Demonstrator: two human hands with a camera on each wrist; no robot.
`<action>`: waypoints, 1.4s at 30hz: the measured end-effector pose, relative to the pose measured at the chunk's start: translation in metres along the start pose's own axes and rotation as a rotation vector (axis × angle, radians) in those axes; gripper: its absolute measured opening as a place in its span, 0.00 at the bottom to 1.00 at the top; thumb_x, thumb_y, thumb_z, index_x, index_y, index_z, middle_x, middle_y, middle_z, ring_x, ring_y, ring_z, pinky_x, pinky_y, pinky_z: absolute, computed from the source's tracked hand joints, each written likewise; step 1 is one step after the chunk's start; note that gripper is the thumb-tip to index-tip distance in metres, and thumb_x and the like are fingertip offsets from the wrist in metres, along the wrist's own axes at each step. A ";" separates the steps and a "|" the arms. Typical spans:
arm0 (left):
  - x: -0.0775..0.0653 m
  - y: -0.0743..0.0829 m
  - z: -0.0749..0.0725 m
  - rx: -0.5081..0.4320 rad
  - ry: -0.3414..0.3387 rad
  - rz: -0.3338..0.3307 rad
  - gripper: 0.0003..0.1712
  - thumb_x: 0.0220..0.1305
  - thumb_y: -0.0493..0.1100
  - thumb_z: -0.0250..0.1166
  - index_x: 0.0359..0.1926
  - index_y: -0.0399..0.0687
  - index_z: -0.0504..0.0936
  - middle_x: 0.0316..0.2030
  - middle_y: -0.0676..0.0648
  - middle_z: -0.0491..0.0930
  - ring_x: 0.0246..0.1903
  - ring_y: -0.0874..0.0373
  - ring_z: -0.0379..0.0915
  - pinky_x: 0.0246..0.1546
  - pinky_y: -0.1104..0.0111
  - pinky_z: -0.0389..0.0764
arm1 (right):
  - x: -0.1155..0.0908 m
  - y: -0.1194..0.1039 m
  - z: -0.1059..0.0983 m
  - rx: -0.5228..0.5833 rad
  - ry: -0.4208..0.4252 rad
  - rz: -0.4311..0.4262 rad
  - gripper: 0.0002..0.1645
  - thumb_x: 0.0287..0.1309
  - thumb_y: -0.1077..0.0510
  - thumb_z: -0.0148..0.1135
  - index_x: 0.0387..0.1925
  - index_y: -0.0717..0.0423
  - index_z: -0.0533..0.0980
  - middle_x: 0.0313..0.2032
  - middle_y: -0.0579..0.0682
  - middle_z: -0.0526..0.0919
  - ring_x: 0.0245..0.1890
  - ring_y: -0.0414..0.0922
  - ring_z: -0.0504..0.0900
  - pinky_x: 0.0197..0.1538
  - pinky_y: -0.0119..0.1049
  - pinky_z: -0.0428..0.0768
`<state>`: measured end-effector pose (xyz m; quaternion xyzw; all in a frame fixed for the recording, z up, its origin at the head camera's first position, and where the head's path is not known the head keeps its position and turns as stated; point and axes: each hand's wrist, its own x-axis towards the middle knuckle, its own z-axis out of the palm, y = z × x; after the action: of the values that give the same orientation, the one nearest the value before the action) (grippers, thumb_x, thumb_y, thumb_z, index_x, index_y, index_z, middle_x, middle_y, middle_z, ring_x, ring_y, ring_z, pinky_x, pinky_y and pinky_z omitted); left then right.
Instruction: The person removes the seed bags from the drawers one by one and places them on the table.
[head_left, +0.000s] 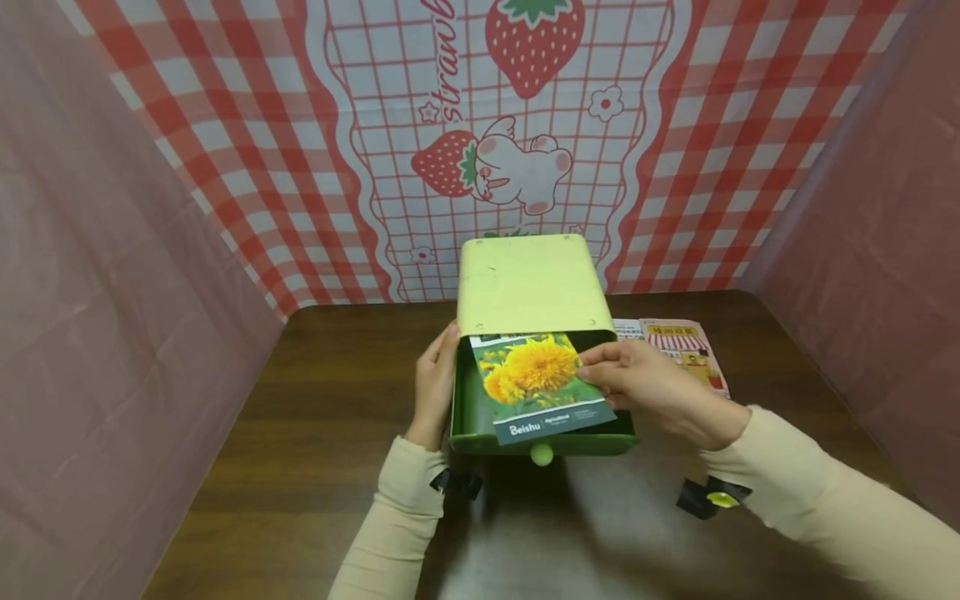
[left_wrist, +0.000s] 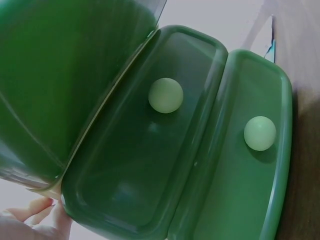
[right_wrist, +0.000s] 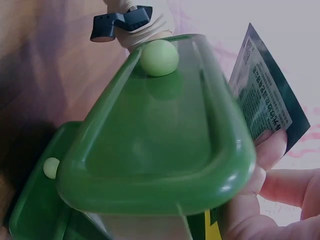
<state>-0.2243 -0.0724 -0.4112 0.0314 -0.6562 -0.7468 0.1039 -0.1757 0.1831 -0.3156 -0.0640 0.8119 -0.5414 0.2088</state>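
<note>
A pale yellow-green drawer cabinet (head_left: 532, 283) stands near the back of the table, its green top drawer (head_left: 542, 444) pulled out by a round knob end toward me. My right hand (head_left: 648, 383) pinches the right edge of a seed packet (head_left: 543, 392) printed with yellow flowers. The packet lies tilted over the open drawer, its far end at the cabinet's top opening; its printed back shows in the right wrist view. My left hand (head_left: 435, 387) rests along the left side of the cabinet and drawer, fingers pointing away from me. Two lower drawer fronts (left_wrist: 135, 165) are pushed in.
Right of the cabinet, a pink printed packet (head_left: 705, 367) with a striped awning lies on the brown table (head_left: 337, 400), beside a white printed piece (head_left: 628, 328). A red checked strawberry cloth (head_left: 247, 150) hangs behind, with pink cloth at both sides.
</note>
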 end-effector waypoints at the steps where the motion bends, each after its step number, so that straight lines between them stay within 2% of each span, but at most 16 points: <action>1: 0.000 0.000 0.000 0.004 -0.003 -0.004 0.29 0.72 0.58 0.56 0.65 0.45 0.75 0.65 0.45 0.74 0.64 0.53 0.70 0.64 0.59 0.74 | -0.002 0.000 -0.001 -0.005 -0.001 0.005 0.26 0.69 0.54 0.57 0.60 0.69 0.70 0.25 0.47 0.69 0.21 0.39 0.64 0.28 0.29 0.71; 7: -0.001 -0.001 -0.002 0.017 -0.008 -0.002 0.29 0.71 0.59 0.55 0.64 0.48 0.76 0.64 0.46 0.75 0.61 0.54 0.72 0.61 0.61 0.76 | -0.016 -0.001 -0.007 0.072 -0.045 0.047 0.28 0.67 0.51 0.60 0.57 0.70 0.69 0.36 0.50 0.84 0.29 0.40 0.78 0.34 0.30 0.82; 11: -0.001 -0.001 0.000 0.004 0.003 0.016 0.27 0.72 0.56 0.56 0.63 0.45 0.77 0.63 0.44 0.76 0.61 0.53 0.72 0.62 0.60 0.76 | -0.024 -0.001 -0.012 0.123 -0.057 0.069 0.27 0.65 0.51 0.62 0.53 0.70 0.70 0.38 0.52 0.87 0.32 0.42 0.84 0.40 0.34 0.87; 14: -0.001 -0.001 0.001 -0.004 0.006 0.018 0.27 0.72 0.55 0.56 0.63 0.44 0.77 0.63 0.43 0.76 0.62 0.53 0.71 0.64 0.60 0.74 | -0.028 0.001 -0.015 0.110 -0.062 0.047 0.24 0.66 0.52 0.61 0.51 0.69 0.71 0.30 0.47 0.84 0.26 0.39 0.79 0.34 0.29 0.83; 17: 0.000 -0.001 0.001 -0.008 0.004 0.022 0.27 0.72 0.54 0.56 0.63 0.42 0.76 0.64 0.43 0.75 0.65 0.52 0.69 0.67 0.59 0.70 | -0.033 0.004 -0.018 0.078 -0.065 0.014 0.20 0.67 0.54 0.60 0.48 0.69 0.73 0.21 0.41 0.73 0.18 0.36 0.66 0.23 0.26 0.71; 20: 0.001 -0.001 0.001 -0.004 0.002 0.023 0.28 0.72 0.54 0.56 0.64 0.41 0.75 0.65 0.43 0.74 0.67 0.51 0.67 0.69 0.59 0.68 | -0.037 0.006 -0.021 0.071 -0.068 0.005 0.18 0.66 0.55 0.60 0.47 0.68 0.74 0.19 0.40 0.70 0.17 0.36 0.61 0.21 0.27 0.65; 27: 0.000 0.000 0.001 0.007 0.007 0.029 0.27 0.73 0.52 0.56 0.64 0.39 0.75 0.64 0.42 0.74 0.66 0.50 0.68 0.68 0.58 0.69 | -0.043 0.009 -0.025 0.095 -0.067 -0.010 0.17 0.66 0.54 0.60 0.45 0.66 0.75 0.22 0.42 0.73 0.19 0.36 0.64 0.21 0.28 0.65; 32: 0.000 0.000 0.002 0.008 0.015 0.027 0.27 0.73 0.52 0.56 0.63 0.39 0.75 0.64 0.41 0.74 0.66 0.50 0.68 0.68 0.58 0.69 | -0.046 0.010 -0.030 0.123 -0.111 -0.034 0.12 0.68 0.55 0.58 0.44 0.61 0.77 0.26 0.42 0.79 0.24 0.36 0.71 0.25 0.26 0.72; 34: 0.001 0.000 0.002 0.004 0.014 0.027 0.27 0.73 0.52 0.56 0.64 0.38 0.75 0.64 0.41 0.74 0.66 0.50 0.68 0.68 0.58 0.69 | -0.047 0.011 -0.032 0.154 -0.129 -0.036 0.10 0.69 0.56 0.57 0.43 0.59 0.78 0.29 0.43 0.82 0.27 0.36 0.77 0.29 0.26 0.78; 38: 0.001 -0.001 0.001 0.005 0.007 0.035 0.27 0.73 0.52 0.55 0.64 0.39 0.74 0.65 0.41 0.73 0.67 0.49 0.67 0.69 0.58 0.68 | -0.048 0.010 -0.039 0.203 -0.117 -0.031 0.09 0.70 0.56 0.56 0.43 0.55 0.79 0.32 0.45 0.86 0.29 0.38 0.82 0.35 0.31 0.85; 42: 0.001 -0.001 0.001 0.022 0.007 0.044 0.27 0.73 0.52 0.55 0.64 0.38 0.74 0.65 0.41 0.73 0.67 0.49 0.67 0.70 0.58 0.67 | -0.049 0.008 -0.047 0.191 -0.046 -0.034 0.09 0.70 0.57 0.55 0.42 0.51 0.81 0.31 0.45 0.86 0.29 0.38 0.82 0.34 0.31 0.85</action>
<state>-0.2256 -0.0720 -0.4117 0.0207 -0.6646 -0.7368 0.1224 -0.1494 0.2427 -0.2947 -0.0701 0.7504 -0.6181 0.2233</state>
